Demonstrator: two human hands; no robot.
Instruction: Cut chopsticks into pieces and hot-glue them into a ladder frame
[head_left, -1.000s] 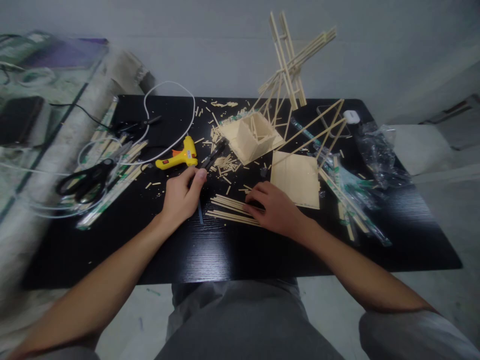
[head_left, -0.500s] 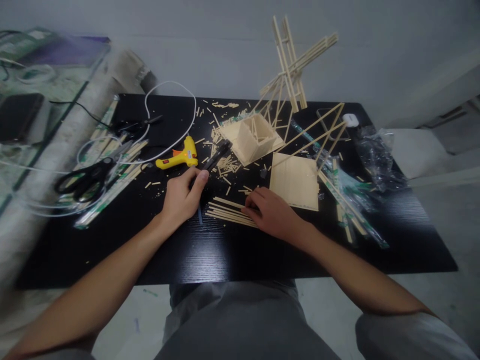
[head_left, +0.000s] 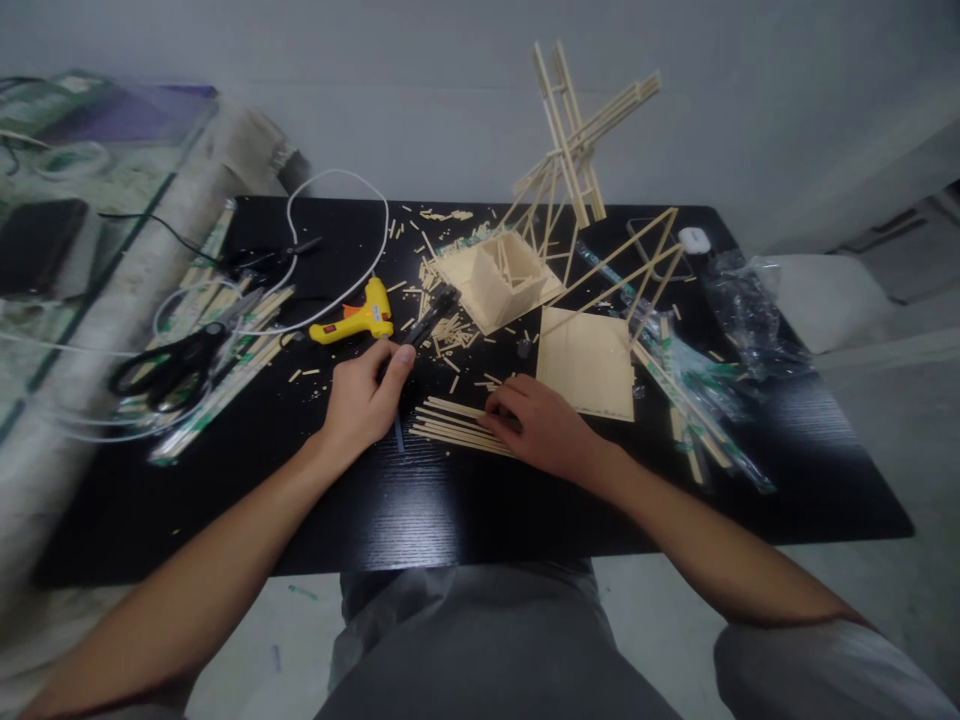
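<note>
My left hand (head_left: 364,396) is closed around the handle of a black cutting tool (head_left: 429,318) whose tip points toward the wooden scraps. My right hand (head_left: 538,424) rests with curled fingers on a bundle of thin wooden sticks (head_left: 450,424) lying on the black table (head_left: 465,510). A flat wooden panel (head_left: 587,362) lies just right of that hand. An open wooden box (head_left: 498,277) stands behind, with a tall stick frame (head_left: 574,140) rising above it.
A yellow glue gun (head_left: 357,316) with a white cord (head_left: 341,230) lies left of the cutter. Black scissors (head_left: 169,364) rest on stick packets at the left. Plastic wrappers (head_left: 694,385) and a clear bag (head_left: 742,310) lie at the right. Short stick offcuts litter the middle.
My right hand has slid slightly left along the stick bundle. The left hand holds its place on the cutter. The view has shifted a little.
</note>
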